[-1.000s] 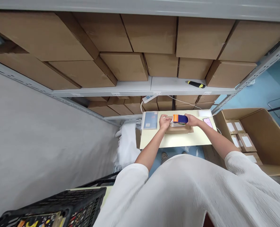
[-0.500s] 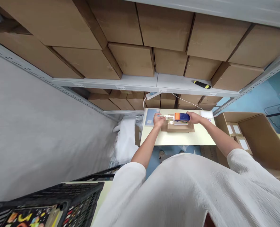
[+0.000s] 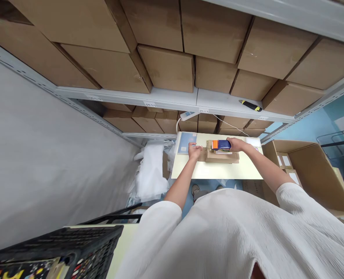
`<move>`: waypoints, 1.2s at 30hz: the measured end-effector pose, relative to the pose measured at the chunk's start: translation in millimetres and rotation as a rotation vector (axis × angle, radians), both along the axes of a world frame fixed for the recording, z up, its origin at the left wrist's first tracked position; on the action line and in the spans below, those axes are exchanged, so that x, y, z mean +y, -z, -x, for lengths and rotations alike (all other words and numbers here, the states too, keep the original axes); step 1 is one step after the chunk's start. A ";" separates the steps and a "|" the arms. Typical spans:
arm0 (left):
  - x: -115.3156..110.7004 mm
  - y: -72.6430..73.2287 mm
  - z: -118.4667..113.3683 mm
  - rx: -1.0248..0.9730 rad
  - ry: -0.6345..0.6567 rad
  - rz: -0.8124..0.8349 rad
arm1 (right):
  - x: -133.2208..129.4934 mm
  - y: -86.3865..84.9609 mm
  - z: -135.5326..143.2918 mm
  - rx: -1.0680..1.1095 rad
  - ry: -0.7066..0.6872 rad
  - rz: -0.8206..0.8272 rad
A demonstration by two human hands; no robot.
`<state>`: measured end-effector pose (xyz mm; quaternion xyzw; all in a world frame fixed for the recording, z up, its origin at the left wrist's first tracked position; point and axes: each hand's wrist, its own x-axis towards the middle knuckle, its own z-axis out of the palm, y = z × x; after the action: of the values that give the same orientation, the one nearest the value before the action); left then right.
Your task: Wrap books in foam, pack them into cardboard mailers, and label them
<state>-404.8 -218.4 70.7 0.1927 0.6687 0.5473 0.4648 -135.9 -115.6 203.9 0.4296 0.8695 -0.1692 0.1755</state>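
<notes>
Your right hand [image 3: 235,145] grasps the right end of the blue-and-orange tool [image 3: 221,144], which is over the carton [image 3: 221,157], its long axis running left to right, orange end pointing left. Your left hand [image 3: 194,150] is by the carton's left end, fingers bent; I cannot tell if they grip anything. Pale table [image 3: 218,171] shows between the carton and your near edge.

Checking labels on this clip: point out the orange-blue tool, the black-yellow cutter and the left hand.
Orange-blue tool [image 3: 224,144]: head view, blue body.
Black-yellow cutter [image 3: 250,105]: head view, black handle.
Left hand [image 3: 194,150]: head view, its middle.
</notes>
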 end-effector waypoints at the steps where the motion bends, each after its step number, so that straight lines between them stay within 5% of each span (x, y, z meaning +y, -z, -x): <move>1: 0.4 3.1 -0.2 0.004 -0.001 -0.005 | -0.3 -0.4 1.9 -0.009 0.002 -0.005; 9: 6.8 33.5 -2.1 0.027 0.012 0.011 | -7.4 -7.0 20.4 -0.118 -0.005 -0.060; 14: 10.9 52.0 -22.8 0.032 0.039 0.084 | -11.7 -10.2 26.1 -0.164 -0.013 -0.078; 23: 5.9 69.9 -36.3 0.097 0.042 0.052 | -12.8 -6.7 26.3 -0.151 0.004 -0.080; 29: 0.2 57.5 -31.6 0.038 0.120 -0.221 | -14.3 -1.9 21.8 -0.101 0.007 -0.073; 33: -1.3 38.0 -32.4 0.010 0.314 -0.137 | -14.1 1.2 17.2 -0.042 0.025 -0.062; 36: -2.0 23.1 -30.9 0.118 0.382 -0.220 | -13.8 4.5 14.7 0.004 0.019 -0.056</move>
<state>-373.8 -220.4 47.6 0.3971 0.5825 0.5067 0.4962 -150.6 -129.4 199.4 0.4423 0.8701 -0.1472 0.1601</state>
